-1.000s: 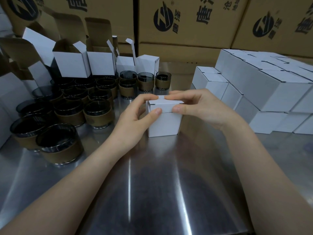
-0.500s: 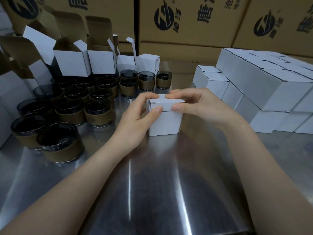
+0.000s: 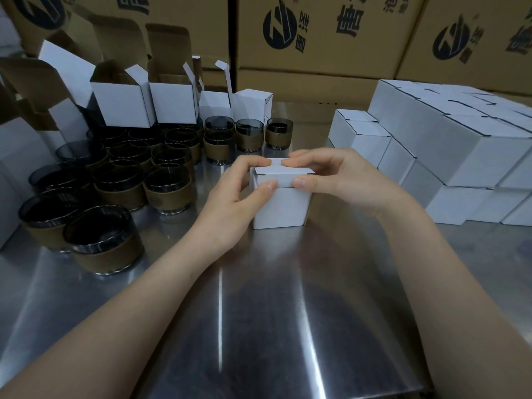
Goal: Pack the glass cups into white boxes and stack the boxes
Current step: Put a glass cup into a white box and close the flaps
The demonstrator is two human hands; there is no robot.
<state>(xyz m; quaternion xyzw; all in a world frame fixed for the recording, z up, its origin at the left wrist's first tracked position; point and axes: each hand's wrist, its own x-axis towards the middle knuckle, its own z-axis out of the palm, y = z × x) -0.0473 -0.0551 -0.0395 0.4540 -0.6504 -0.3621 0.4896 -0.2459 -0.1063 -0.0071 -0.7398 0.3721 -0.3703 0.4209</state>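
The white box (image 3: pixel 280 203), pinched at its lid by left hand (image 3: pixel 230 203) and right hand (image 3: pixel 339 180), could be dented if squeezed unevenly.

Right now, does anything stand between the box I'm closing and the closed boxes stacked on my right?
Nothing visible: apart from your right hand on the white box, only steel table lies before the stacked boxes.
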